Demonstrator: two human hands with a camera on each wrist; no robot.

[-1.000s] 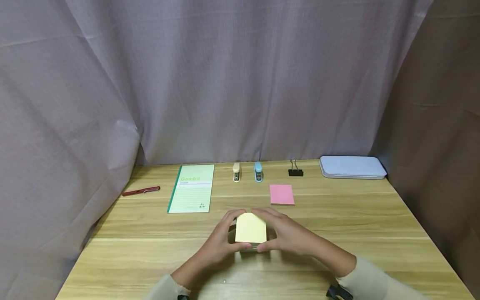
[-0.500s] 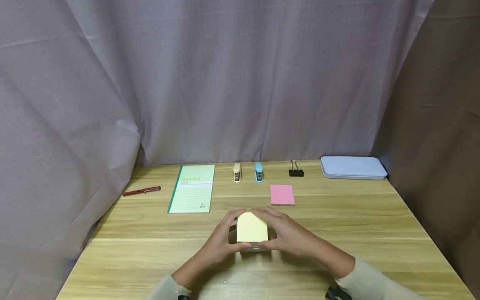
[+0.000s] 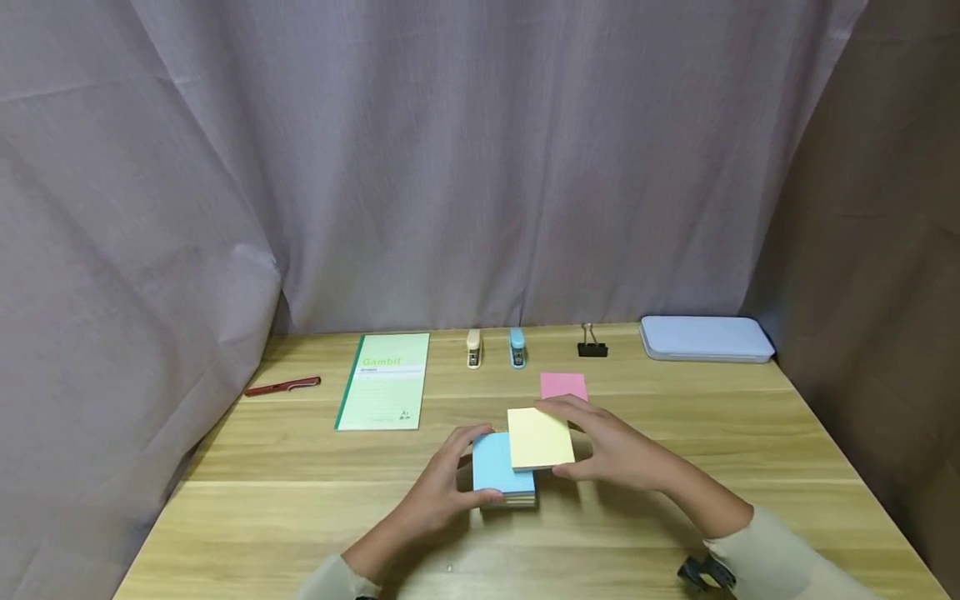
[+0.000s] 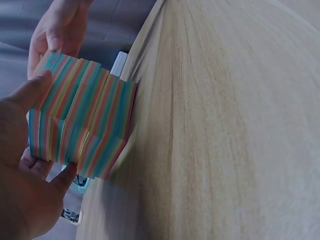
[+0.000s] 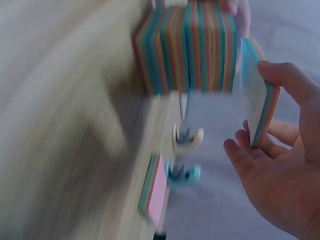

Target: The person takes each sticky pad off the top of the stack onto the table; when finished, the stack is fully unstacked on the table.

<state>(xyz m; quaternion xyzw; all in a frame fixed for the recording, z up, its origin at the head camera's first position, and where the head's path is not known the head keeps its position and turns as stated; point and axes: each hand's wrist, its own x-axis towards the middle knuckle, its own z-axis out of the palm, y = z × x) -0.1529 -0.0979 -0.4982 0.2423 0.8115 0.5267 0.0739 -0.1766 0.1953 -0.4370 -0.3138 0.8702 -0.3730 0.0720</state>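
A tall stack of sticky note pads (image 4: 82, 115), striped in many colours along its sides, stands on the table with a blue sheet on top. My left hand (image 3: 446, 483) grips this stack near its top, thumb on the near side and fingers at the far side. Between thumb and fingers, my right hand (image 3: 618, 450) holds one sticky note pad with a yellow top (image 3: 541, 438). That pad is raised off the stack and shifted to its right; in the right wrist view a gap shows between them. A pink-topped sticky note pad (image 3: 564, 385) lies beyond, partly hidden by the right hand.
On the wooden table (image 3: 300, 517), a red pen-like item (image 3: 282, 387) and a green notebook (image 3: 384, 382) lie to the left. A cream stapler (image 3: 474, 348), a blue stapler (image 3: 517, 347), a black binder clip (image 3: 592, 348) and a pale blue case (image 3: 707, 338) line the back.
My right hand has lifted the yellow-topped pad off the stack and moved it right and away from me, uncovering the blue top. The left hand keeps its grip on the stack.
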